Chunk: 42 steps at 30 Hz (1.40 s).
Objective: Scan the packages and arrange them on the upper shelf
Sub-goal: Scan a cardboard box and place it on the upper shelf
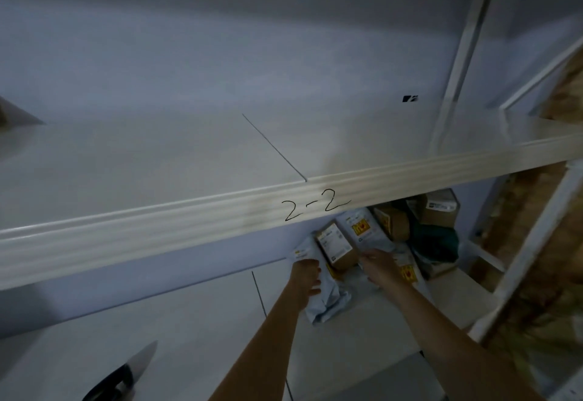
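- Head view: both arms reached under the upper shelf (157, 161), whose front rail, marked "2-2", crossed the frame from lower left to upper right; its board lay bare across the middle of the frame.
- The packages (388, 227) sat piled on the lower shelf (189, 331), right of centre and partly hidden by the rail: brown boxes, pale mailer bags with yellow labels, one dark green bag.
- The left hand (305, 279) pressed on a pale mailer bag (328, 303) at the near left edge of the pile; fingers looked curled over it, apparently gripping, though blur left this unsure.
- The right hand (380, 266) lay on another mailer just beside a brown box (336, 247); whether it had closed on anything could not be told.
- A dark-handled device (120, 375) lay at the lower left of the frame, possibly the scanner.
- Judgement: this looked like the picking step, with nothing yet scanned or shelved from this pile.
- The next move probably called for drawing one package clear of the rail, turning its label up for scanning, then lifting it onto the bare board above.
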Available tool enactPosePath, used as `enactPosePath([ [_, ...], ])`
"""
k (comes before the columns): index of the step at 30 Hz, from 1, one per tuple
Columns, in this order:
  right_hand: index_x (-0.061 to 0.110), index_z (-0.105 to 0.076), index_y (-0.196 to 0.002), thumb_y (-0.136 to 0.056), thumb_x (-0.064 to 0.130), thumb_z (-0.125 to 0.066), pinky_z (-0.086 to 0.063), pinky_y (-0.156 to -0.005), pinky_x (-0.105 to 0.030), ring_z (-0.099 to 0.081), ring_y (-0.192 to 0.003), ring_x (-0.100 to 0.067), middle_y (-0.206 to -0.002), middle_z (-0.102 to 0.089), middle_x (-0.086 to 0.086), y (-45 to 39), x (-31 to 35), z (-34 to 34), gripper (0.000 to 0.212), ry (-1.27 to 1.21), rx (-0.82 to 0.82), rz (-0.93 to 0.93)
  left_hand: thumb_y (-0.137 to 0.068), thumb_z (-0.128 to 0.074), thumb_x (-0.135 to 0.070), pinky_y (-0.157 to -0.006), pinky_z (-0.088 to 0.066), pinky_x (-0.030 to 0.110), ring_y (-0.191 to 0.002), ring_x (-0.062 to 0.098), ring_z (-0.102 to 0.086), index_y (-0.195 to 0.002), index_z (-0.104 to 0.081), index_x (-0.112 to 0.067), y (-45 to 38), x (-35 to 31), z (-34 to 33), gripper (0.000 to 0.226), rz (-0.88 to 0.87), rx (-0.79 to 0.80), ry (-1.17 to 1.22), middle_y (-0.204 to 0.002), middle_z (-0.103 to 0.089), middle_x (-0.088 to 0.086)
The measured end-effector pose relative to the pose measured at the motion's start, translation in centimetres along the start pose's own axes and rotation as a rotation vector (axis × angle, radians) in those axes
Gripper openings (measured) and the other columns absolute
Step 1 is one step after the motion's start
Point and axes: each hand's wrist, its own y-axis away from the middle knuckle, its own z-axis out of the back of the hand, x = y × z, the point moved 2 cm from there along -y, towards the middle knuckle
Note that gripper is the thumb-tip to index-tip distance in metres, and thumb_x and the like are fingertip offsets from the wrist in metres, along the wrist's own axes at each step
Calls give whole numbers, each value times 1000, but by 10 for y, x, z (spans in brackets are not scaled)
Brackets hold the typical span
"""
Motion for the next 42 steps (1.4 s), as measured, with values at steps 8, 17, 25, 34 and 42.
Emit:
enactPosePath([
  [8, 12, -63, -113, -98, 7, -40, -44, -80, -31, -60, -104, -30, -116, -62, -12, -55, 9, 2, 28, 110, 83, 105, -96, -56, -26, -72, -52, 33, -86, 22, -57, -110, -59, -10, -45, -3, -31, 22, 53, -69, 102, -91, -58, 8],
  [17, 7, -55, -126, -99, 15, -42, -48, -79, -32, -59, -103, -27, -119, -60, -14, -117, 8, -12, 31, 209, 278, 74, -99, -47, -12, -68, -45, 27, -81, 16, -54, -105, -59, -14, -79, -11, -63, 14, -116, -60, 19, -92, -59, 5],
  [25, 11, -58, -132, -99, 35, -47, -47, -102, -43, -57, -119, -31, -131, -59, -15, -147, -20, -28, 42, 372, 274, 103, -97, -45, -10, -55, -54, 24, -67, 15, -57, -133, -49, 6, -95, -9, -74, 40, -93, -66, -170, -80, -56, 2],
  [34, 6, -55, -129, -97, 28, -62, -47, -97, -37, -59, -122, -30, -129, -63, -14, -139, -13, -34, 39, 200, 193, 161, -94, -56, -10, -62, -50, 24, -73, 16, -60, -86, -67, -7, -100, -7, -75, 14, -105, -53, -111, -84, -64, 7],
  [42, 8, -56, -126, -91, 10, -67, -50, -94, -37, -59, -121, -30, -127, -63, -14, -138, -21, -29, 36, 21, 138, 127, -96, -55, -9, -60, -54, 24, -70, 17, -66, -95, -69, -1, -94, -1, -72, 16, -160, 8, -67, -86, -65, 13],
])
